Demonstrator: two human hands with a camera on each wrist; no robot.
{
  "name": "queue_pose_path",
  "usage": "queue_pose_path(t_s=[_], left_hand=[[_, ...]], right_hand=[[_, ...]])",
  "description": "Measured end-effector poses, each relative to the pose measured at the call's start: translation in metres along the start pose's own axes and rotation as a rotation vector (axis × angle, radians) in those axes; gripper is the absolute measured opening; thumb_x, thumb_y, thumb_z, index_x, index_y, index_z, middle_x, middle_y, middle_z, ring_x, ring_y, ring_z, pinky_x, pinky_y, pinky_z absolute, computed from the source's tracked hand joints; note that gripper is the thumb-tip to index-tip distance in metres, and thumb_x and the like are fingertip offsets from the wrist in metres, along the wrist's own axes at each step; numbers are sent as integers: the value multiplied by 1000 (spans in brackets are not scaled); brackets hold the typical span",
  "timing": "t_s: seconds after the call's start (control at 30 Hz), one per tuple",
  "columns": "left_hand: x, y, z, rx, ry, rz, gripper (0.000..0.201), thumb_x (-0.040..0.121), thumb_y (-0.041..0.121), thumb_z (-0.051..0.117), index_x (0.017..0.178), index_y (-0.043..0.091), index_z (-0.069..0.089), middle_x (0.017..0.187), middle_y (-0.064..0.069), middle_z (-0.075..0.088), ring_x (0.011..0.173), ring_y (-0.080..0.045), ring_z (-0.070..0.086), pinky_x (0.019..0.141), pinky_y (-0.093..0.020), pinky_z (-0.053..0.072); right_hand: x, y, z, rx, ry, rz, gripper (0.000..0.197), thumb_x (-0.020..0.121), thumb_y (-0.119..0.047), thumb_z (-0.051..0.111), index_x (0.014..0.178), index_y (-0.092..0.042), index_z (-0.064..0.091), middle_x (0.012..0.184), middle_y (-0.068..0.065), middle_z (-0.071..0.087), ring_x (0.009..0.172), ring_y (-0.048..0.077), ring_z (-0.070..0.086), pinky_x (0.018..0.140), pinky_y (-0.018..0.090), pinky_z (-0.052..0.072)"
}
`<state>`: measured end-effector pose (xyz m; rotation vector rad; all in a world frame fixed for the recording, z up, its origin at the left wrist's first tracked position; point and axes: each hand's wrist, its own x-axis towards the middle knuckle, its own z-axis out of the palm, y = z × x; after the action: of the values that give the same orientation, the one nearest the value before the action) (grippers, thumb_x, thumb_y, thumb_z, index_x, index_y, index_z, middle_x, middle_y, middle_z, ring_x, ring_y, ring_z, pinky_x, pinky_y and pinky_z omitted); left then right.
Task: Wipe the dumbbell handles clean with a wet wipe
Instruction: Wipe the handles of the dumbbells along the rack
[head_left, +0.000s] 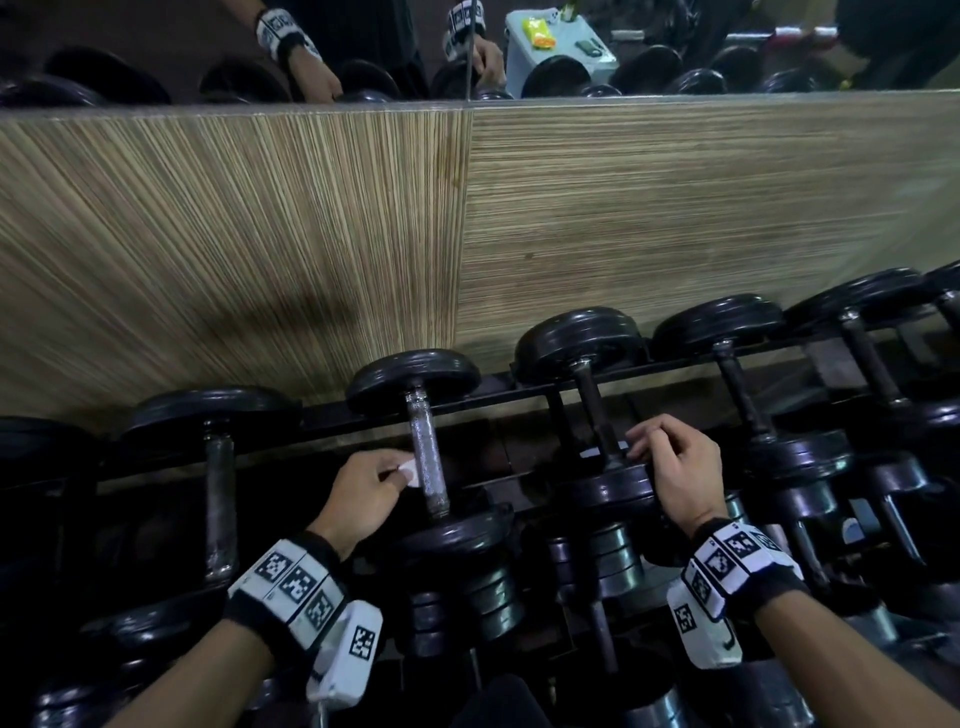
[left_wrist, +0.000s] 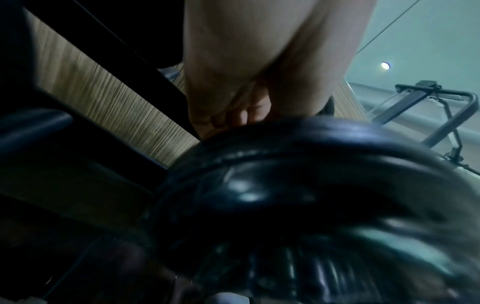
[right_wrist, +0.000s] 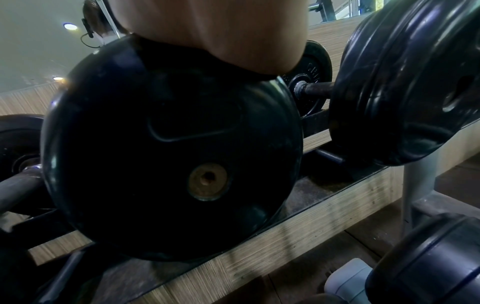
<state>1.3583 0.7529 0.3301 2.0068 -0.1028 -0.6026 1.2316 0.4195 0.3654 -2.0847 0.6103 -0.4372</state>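
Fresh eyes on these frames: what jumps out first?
The left hand pinching a small white wet wipe against the shiny knurled steel dumbbell handle, centre of the head view. Right of it, the right hand rests on the neighbouring dark dumbbell's black plate. Behind stands a striped wood-grain wall panel.

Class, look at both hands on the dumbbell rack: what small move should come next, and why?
Probably wrap the white wet wipe, pinched in the left hand, around the shiny knurled steel handle and rub; the wipe sits just beside it. The right hand rests on the neighbouring dumbbell.
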Motion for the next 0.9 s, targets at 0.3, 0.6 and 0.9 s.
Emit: queue_pose_path(t_s=[0.3,0.6,0.9], left_hand=[[-5,-2,1,-72,-119,-4,19,93,-3,61,95,9,76,97,-12,76,82,-16,62,73,-20,47],[-27,-4,3,-75,-95,-38,15,91,-2,64,90,6,77,85,-3,76,73,2,66,74,-5,45],[-21,5,1,-37,-234,-52,15,92,-1,64,85,4,76,85,-4,75,83,-6,63,75,-6,44]], right_hand=[[-1,-3,0,3,3,-12,28,86,-23,45,71,-22,68,65,-1,69,69,17,67,74,45,55],[0,1,1,13,6,-14,28,86,-29,45,72,-23,68,65,-1,69,69,22,66,75,48,55],[-1,0,0,-1,-1,-21,28,88,-26,45,74,-23,68,65,-1,69,68,19,66,74,42,54]])
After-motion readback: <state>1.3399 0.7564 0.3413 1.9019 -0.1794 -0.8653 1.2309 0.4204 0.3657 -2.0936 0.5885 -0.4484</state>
